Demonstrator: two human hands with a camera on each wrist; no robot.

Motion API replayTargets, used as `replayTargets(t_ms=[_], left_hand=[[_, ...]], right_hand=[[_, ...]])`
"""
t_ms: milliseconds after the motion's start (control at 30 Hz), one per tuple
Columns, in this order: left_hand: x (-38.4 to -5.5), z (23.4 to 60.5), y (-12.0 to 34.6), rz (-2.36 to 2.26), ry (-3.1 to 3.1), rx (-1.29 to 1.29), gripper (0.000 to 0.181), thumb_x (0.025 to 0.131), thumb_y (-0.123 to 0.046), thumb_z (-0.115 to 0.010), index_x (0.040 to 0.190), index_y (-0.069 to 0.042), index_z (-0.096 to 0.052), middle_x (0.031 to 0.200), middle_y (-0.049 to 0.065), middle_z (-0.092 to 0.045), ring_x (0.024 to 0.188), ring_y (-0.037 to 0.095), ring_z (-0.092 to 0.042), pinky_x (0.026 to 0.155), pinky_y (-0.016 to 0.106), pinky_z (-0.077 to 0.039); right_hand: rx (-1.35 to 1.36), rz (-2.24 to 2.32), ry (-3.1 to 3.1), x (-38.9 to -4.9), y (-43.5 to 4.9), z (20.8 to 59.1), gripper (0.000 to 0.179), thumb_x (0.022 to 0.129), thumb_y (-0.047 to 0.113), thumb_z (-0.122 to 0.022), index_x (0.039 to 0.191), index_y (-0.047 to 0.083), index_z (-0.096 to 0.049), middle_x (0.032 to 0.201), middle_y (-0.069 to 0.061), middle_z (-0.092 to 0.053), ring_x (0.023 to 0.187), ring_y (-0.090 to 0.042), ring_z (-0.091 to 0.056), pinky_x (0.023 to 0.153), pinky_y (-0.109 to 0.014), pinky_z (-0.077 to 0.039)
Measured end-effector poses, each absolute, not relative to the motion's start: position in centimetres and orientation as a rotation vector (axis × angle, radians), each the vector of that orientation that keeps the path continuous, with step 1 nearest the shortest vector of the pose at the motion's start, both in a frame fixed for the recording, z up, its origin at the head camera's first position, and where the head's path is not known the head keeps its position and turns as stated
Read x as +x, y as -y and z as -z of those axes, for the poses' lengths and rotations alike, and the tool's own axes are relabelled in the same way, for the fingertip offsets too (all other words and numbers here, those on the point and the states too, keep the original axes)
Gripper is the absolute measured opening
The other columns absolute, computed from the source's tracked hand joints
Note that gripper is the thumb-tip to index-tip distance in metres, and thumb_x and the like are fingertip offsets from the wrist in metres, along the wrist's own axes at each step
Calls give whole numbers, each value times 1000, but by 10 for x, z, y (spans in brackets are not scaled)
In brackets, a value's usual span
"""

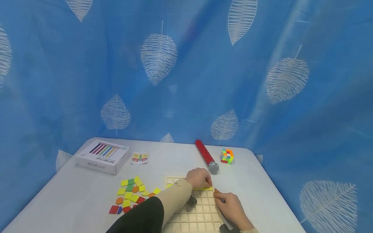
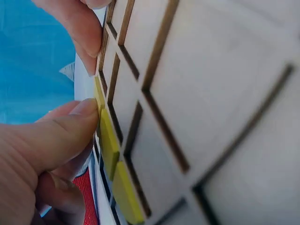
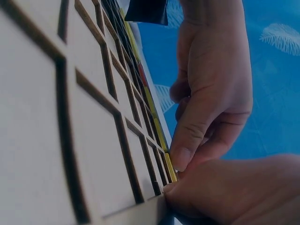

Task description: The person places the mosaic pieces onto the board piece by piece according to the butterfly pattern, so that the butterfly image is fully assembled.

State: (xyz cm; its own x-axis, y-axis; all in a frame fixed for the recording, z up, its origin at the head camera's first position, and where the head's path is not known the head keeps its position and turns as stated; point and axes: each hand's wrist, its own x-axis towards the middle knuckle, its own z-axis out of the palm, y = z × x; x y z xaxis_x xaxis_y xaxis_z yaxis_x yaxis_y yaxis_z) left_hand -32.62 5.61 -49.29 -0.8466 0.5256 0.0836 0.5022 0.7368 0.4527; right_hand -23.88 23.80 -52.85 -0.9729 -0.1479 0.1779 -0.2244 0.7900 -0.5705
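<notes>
A pale wooden grid board [image 1: 201,208] lies before me, with yellow tiles [image 2: 110,145] along its far rows. My left hand [image 1: 199,178] reaches across it to the far right end of a yellow row. There its thumb and fingers pinch a small yellow tile [image 3: 169,167] at the board's edge; the fingertips behind it are partly hidden. My right hand [image 1: 231,207] grips the board's right edge just nearer to me, its thumb [image 3: 172,187] against the rim. In the left wrist view the right hand's fingers [image 2: 84,33] touch that same edge.
Loose yellow, green, red, orange and blue tiles [image 1: 128,195] lie left of the board. Farther back are a white box [image 1: 103,157], a pattern card [image 1: 140,158], a red microphone [image 1: 205,153] and a puzzle cube [image 1: 227,156]. A blue leaf-print curtain [image 1: 186,81] hangs behind the table.
</notes>
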Motion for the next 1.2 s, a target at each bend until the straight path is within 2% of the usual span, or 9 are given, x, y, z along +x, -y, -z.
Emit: replayTargets(t_ms=[200, 400, 567, 733, 833, 933, 1200], left_hand=[[-310, 479, -25, -1006, -2880, 774, 6, 91, -27, -78, 85, -28, -78, 82, -20, -69, 76, 0, -58, 70, 28, -49], [-280, 451, 61, -1166, -2916, 481, 5, 93, -34, -75, 94, -29, -76, 92, -16, -70, 88, 6, -63, 78, 36, -51], [-261, 451, 150, -1255, -2996, 114, 12, 95, -31, -74, 103, -23, -76, 103, -6, -72, 95, 15, -64, 85, 42, -53], [-248, 473, 215, -1336, -2951, -180, 30, 99, -34, -68, 119, -11, -71, 119, 10, -68, 108, 29, -62, 93, 53, -51], [-244, 488, 233, -1333, -2901, -322, 37, 99, -35, -67, 124, -8, -68, 125, 15, -65, 114, 34, -59, 97, 56, -50], [-243, 500, 241, -1310, -2878, -381, 39, 98, -35, -69, 124, -6, -67, 124, 18, -65, 113, 36, -60, 96, 58, -49], [-244, 511, 247, -1224, -2857, -417, 38, 92, -28, -76, 121, -4, -68, 111, 12, -68, 98, 26, -63, 90, 52, -51]], right_hand=[[255, -966, 2886, -236, -237, 531, 23, 91, 16, -74, 112, 10, -79, 130, -5, -71, 119, -33, -69, 98, -52, -53], [183, -965, 2886, -232, -240, 529, 22, 90, 16, -75, 111, 11, -79, 130, -7, -70, 118, -33, -69, 98, -53, -52], [163, -956, 2888, -232, -242, 527, 22, 90, 15, -75, 111, 11, -79, 130, -7, -70, 119, -32, -69, 98, -52, -52], [124, -946, 2896, -235, -242, 524, 21, 90, 16, -74, 110, 12, -79, 131, -6, -70, 120, -32, -68, 100, -52, -51], [127, -950, 2903, -236, -240, 524, 22, 90, 15, -74, 111, 12, -79, 131, -6, -69, 120, -32, -68, 100, -52, -51], [129, -965, 2907, -237, -238, 525, 22, 90, 16, -74, 111, 11, -79, 132, -6, -69, 121, -32, -67, 100, -52, -51], [173, -981, 2901, -240, -234, 525, 22, 89, 16, -74, 110, 10, -79, 130, -7, -70, 121, -32, -68, 101, -53, -50]])
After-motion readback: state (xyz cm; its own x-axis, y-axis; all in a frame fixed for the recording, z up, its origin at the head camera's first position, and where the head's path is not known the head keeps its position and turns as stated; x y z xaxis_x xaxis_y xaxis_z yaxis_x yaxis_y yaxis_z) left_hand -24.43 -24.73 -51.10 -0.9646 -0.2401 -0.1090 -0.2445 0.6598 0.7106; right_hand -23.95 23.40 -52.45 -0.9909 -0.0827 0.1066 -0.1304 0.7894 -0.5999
